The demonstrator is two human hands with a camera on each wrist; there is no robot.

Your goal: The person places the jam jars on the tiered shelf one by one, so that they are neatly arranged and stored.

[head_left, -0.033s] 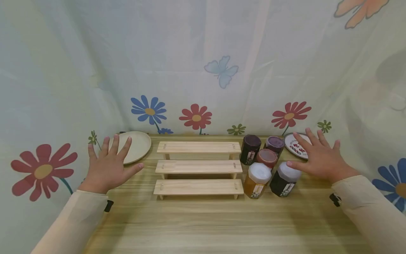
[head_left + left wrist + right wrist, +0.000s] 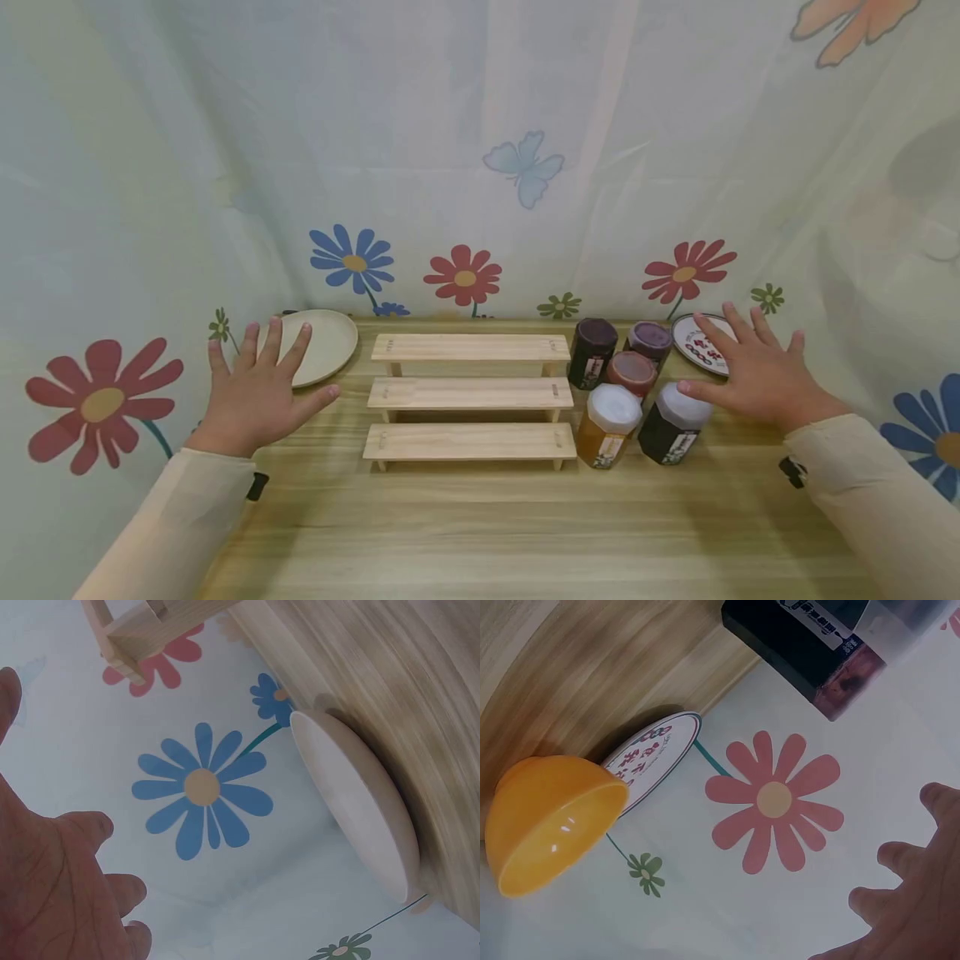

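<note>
My left hand (image 2: 255, 396) has its fingers spread and holds nothing, palm down over the left side of the table. It overlaps a cream plate (image 2: 333, 346), which the left wrist view shows apart from the hand. On the right, my right hand (image 2: 768, 375) is likewise spread and holds nothing. Its thumb overlaps the pale lid of a dark jar (image 2: 663, 442) in the head view. Behind its fingers lies a white plate (image 2: 693, 350) with red print. An orange bowl (image 2: 551, 817) beside that plate shows only in the right wrist view.
A three-step wooden shelf (image 2: 468, 442) stands mid-table between the hands. Close at its right are an amber jar (image 2: 600, 442) with a white lid, a red-lidded jar (image 2: 632, 372) and two purple-lidded jars (image 2: 588, 362). A flowered curtain (image 2: 420, 167) hangs behind and at both sides.
</note>
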